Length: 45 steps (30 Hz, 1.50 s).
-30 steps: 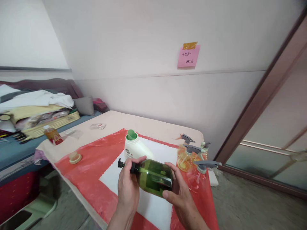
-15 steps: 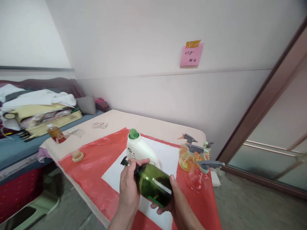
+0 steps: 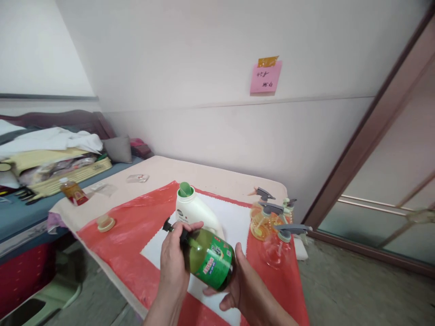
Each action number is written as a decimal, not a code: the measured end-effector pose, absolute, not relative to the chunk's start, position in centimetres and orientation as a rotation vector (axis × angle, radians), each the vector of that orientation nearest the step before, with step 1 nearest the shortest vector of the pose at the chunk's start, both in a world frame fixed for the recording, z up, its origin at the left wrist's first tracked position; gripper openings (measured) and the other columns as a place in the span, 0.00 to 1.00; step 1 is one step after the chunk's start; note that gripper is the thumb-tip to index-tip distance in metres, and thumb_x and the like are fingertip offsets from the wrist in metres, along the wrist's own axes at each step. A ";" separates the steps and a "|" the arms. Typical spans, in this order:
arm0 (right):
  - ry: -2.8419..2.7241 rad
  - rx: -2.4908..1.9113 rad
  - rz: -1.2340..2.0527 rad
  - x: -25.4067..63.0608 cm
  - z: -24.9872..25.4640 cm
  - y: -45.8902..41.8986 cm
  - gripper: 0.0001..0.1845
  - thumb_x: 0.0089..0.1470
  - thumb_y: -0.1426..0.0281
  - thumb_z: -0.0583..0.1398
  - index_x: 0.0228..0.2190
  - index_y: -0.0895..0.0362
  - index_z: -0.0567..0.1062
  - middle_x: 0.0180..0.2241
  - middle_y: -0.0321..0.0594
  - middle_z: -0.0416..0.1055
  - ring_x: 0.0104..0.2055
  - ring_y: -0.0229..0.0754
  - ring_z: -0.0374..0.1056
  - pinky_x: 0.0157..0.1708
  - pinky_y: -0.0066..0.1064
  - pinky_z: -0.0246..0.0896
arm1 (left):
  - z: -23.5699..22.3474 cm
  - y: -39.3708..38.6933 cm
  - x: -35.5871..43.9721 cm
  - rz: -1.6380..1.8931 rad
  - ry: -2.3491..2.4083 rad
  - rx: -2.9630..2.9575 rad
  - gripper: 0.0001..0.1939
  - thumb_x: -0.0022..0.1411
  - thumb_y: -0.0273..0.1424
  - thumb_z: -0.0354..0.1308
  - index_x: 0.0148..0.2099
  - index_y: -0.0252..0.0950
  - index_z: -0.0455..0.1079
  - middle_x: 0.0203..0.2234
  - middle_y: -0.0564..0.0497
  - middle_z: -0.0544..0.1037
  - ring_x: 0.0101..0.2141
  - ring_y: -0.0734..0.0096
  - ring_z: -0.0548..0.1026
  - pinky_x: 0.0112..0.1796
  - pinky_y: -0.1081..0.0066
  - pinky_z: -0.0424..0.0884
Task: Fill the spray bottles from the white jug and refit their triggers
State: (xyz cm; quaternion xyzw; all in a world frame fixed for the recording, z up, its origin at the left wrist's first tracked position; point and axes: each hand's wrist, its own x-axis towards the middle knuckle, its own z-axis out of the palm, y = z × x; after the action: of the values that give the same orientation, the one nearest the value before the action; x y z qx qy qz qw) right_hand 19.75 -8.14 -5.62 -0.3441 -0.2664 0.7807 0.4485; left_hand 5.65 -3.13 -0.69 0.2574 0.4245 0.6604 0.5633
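A green pump bottle (image 3: pixel 204 256) with a black pump head lies tilted between my two hands, its green printed label facing me. My left hand (image 3: pixel 175 258) is wrapped round the neck, just below the pump. Around the base end sits my right hand (image 3: pixel 243 280), thumb on the right side and fingertips underneath, in a loose hold. Directly behind the bottle stands a white jug (image 3: pixel 195 208) with a green spout insert in its uncapped mouth; the pump bottle hides its lower part.
Several trigger spray bottles (image 3: pixel 277 249) stand on the red sheet (image 3: pixel 129 244) at right. A beige cap (image 3: pixel 106 223) lies at left. An amber-liquid bottle (image 3: pixel 74 192) and a clear packet (image 3: pixel 137 178) rest on the table (image 3: pixel 170 167). A pink note (image 3: pixel 266 77) is taped to the wall.
The pump bottle has been turned about its length, bringing the green label into view. My right hand's grip has loosened, with fingers more spread. The view has shifted slightly.
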 end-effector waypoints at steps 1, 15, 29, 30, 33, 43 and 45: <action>-0.701 -0.831 1.832 19.8 -5.8 -8.0 0.46 0.47 0.36 0.54 0.57 0.53 0.62 0.52 0.54 0.68 0.41 0.49 0.73 0.22 0.29 0.67 | -0.7 -3.1 5.7 1.568 1.002 0.586 0.13 0.54 0.42 0.60 0.29 0.36 0.68 0.36 0.46 0.81 0.40 0.58 0.77 0.40 0.64 0.71; -0.807 -0.828 1.504 20.3 -5.2 -7.7 0.50 0.37 0.51 0.71 0.58 0.48 0.58 0.59 0.48 0.60 0.56 0.51 0.62 0.50 0.41 0.61 | -0.2 -3.4 5.6 1.577 0.944 0.580 0.15 0.54 0.43 0.61 0.30 0.36 0.67 0.39 0.43 0.81 0.38 0.57 0.78 0.39 0.63 0.71; -0.335 -0.774 2.288 19.6 -6.6 -7.9 0.49 0.47 0.31 0.45 0.31 0.66 0.76 0.23 0.52 0.75 0.17 0.39 0.69 0.13 0.21 0.56 | -0.5 -4.0 5.2 1.440 0.828 0.890 0.14 0.59 0.42 0.58 0.30 0.36 0.69 0.39 0.44 0.80 0.44 0.55 0.75 0.46 0.63 0.66; -0.415 -0.783 2.196 19.5 -6.7 -7.7 0.48 0.45 0.31 0.48 0.33 0.64 0.76 0.25 0.52 0.75 0.19 0.42 0.70 0.14 0.24 0.59 | -0.5 -4.0 5.1 1.459 0.823 0.858 0.14 0.59 0.42 0.58 0.30 0.36 0.69 0.38 0.44 0.81 0.43 0.55 0.76 0.46 0.62 0.66; -0.612 -0.815 1.750 18.8 -6.4 -7.6 0.44 0.37 0.33 0.59 0.42 0.56 0.75 0.40 0.51 0.76 0.39 0.54 0.74 0.30 0.39 0.71 | -0.5 -3.8 5.0 1.540 0.812 0.741 0.14 0.59 0.42 0.58 0.29 0.36 0.68 0.36 0.44 0.81 0.42 0.55 0.76 0.44 0.62 0.67; -0.634 -0.828 1.867 19.9 -5.5 -9.3 0.34 0.48 0.43 0.61 0.44 0.58 0.75 0.37 0.50 0.76 0.34 0.50 0.74 0.29 0.35 0.69 | -0.3 -4.0 5.0 1.452 0.754 0.876 0.14 0.62 0.40 0.55 0.30 0.36 0.68 0.33 0.46 0.80 0.42 0.58 0.75 0.47 0.62 0.65; -0.505 -0.783 2.094 20.1 -5.6 -8.9 0.34 0.52 0.42 0.56 0.38 0.61 0.77 0.31 0.50 0.76 0.25 0.44 0.72 0.24 0.31 0.66 | -0.5 -4.0 5.0 1.422 0.780 0.927 0.14 0.63 0.41 0.54 0.31 0.36 0.68 0.34 0.46 0.79 0.42 0.59 0.74 0.47 0.63 0.64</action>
State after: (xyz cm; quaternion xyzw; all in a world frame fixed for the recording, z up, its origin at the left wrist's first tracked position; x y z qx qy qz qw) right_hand 20.05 -8.87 -5.56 -0.3111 -0.2009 0.8324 0.4122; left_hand 4.97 -4.03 -0.51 0.3989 0.3357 0.6120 0.5947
